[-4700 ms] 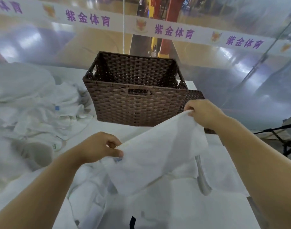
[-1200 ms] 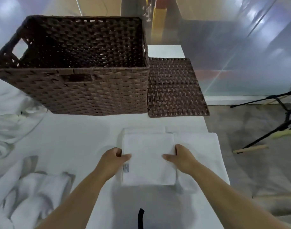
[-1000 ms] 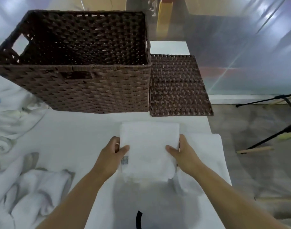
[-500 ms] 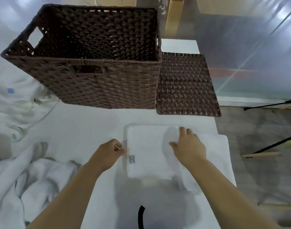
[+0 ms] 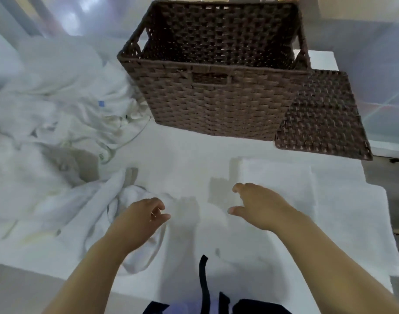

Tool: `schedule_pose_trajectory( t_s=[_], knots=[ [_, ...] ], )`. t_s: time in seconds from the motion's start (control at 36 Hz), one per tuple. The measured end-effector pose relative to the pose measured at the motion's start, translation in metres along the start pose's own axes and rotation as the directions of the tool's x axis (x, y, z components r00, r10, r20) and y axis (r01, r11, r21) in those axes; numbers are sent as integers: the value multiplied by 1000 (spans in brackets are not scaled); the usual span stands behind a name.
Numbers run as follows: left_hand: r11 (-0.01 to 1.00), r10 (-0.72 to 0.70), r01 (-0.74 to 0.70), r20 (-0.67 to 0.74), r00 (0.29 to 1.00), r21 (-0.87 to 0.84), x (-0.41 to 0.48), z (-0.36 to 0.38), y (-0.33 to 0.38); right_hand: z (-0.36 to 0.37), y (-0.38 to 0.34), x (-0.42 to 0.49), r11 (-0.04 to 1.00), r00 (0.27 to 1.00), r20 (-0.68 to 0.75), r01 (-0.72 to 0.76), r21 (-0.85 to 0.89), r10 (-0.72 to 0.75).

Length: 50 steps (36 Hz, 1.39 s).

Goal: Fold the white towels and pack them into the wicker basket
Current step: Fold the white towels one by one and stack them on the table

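- Head view: brown wicker basket (image 5: 216, 105) stands upright at far side of white tabletop (image 5: 182, 155), open top twd camera.
- Flat wicker lid (image 5: 323, 116) lies just R of basket, its edge against basket's R wall.
- Folded towel (image 5: 277, 177), neat rectangle, lies flat on tabletop in front of basket & lid, apart from both.
- R hand (image 5: 261, 207) hovers at folded towel's near-L corner, fingers relaxed & spread, pointing L, gripping nothing.
- L hand (image 5: 137, 220) is low over a crumpled towel (image 5: 98, 200), fingers loosely curled, thumb near index; nothing seen in its grip.
- Heap of unfolded towels (image 5: 65, 114) fills L side, reaching basket's L wall.
- Dark strap (image 5: 204, 282) hangs at bottom centre.
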State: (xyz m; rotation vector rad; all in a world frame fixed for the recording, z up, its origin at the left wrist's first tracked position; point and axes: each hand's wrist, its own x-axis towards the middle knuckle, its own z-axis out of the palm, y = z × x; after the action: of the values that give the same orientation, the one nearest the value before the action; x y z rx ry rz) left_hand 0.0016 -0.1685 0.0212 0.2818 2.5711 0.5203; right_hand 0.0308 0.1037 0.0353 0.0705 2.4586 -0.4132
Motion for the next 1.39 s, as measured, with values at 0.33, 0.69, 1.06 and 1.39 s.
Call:
schedule_pose_trajectory(
  t_s=[0.33, 0.69, 1.06, 1.39],
  knots=[
    [989, 1, 23, -167, 986, 144, -30, -44, -153, 88, -142, 34, 997, 999, 22, 47, 69, -49],
    [982, -29, 31, -13, 999, 185, -10, -28, -206, 146, -200, 57, 999, 986, -159, 48, -1, -47],
    [981, -1, -73, -386, 923, -178, 8, -95, -156, 49, -153, 20, 924, 805, -509, -121, 363, 305],
    [923, 49, -233, -507, 860, -306, 18, -173, -104, -18, -144, -42, 922, 959, -64, -247, 297, 277]
  ],
)
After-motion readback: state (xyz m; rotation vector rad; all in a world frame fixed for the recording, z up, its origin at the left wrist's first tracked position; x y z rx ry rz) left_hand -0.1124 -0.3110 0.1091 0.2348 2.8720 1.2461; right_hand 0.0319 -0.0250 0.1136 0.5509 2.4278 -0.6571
